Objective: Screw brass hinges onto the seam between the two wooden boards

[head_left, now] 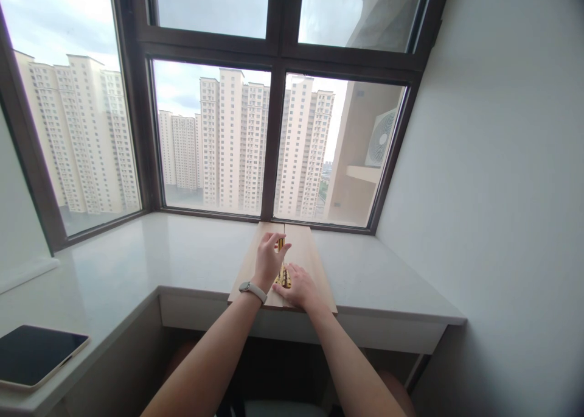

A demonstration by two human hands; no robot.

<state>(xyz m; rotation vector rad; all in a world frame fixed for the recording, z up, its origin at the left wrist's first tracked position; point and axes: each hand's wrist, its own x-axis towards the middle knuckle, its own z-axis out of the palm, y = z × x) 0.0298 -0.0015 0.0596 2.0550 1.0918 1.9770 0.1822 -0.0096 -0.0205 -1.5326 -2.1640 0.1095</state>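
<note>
My left hand [268, 260], with a pale watch [252, 291] on its wrist, is raised above the wooden boards [316, 265]. Its thumb and fingers pinch a small flat yellow piece with a dark border [281, 244], which stands roughly upright. Lower down and to the right, my right hand [300, 288] lies over the boards, fingers curved around a small yellow-and-black patterned object [286, 278]. The fingers cover part of that object, and its exact kind is too small to make out.
The two boards lie side by side on a white windowsill counter [365, 271], reaching from its front edge to the dark window frame [269, 161]. A tablet [39, 353] rests on the counter at the lower left. A white wall [493, 161] bounds the right side.
</note>
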